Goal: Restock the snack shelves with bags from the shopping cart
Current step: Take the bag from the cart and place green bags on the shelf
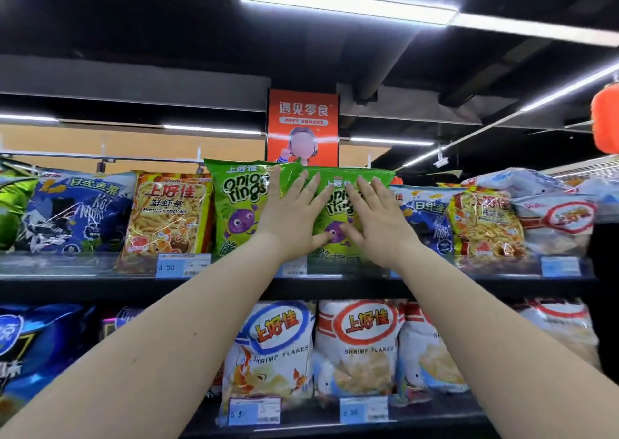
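Bag (336, 254) stands upright at the shelf (100, 284) front edge; we press left hand (294, 214) and right hand (378, 220) flat against it.

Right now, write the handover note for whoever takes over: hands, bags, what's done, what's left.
Left hand and right hand: both flat, fingers straight, pressing an onion rings bag on the top shelf.
Done: that bag stands upright beside a second onion rings bag.
Left: let go, fetch more bags. Cart is out of view, so remaining stock is unknown.
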Tool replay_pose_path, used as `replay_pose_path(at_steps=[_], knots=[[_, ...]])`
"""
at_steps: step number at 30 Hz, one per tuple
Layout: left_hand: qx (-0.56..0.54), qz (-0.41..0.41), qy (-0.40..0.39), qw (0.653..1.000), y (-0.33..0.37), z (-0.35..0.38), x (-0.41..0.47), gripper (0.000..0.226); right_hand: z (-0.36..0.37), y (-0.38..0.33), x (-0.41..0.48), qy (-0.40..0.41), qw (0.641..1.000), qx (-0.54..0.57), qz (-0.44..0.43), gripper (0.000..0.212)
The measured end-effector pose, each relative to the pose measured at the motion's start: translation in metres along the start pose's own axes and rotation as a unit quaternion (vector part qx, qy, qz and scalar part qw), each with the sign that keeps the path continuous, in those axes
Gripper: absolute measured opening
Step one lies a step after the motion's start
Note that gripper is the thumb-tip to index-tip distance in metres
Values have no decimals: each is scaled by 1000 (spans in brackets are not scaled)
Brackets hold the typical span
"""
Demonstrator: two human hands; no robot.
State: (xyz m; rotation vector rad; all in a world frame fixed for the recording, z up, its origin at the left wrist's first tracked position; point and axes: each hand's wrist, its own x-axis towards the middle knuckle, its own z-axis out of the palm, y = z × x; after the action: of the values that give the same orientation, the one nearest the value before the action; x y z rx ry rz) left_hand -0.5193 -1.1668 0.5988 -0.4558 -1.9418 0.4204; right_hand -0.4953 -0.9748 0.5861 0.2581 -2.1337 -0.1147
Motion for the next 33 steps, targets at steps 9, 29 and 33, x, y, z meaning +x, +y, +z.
replay_pose_path(at_steps=[9,29,33], knots=[[6,0,44,999,12,8,-24,84,6,-2,-20,-16,1000,6,-20,72],[-91,-33,161,982,25,2,-79,51,27,-30,-83,213,968,98,-92,43],[-124,-33,200,971,24,17,-132,41,56,-62,-115,188,965,148,-107,44]])
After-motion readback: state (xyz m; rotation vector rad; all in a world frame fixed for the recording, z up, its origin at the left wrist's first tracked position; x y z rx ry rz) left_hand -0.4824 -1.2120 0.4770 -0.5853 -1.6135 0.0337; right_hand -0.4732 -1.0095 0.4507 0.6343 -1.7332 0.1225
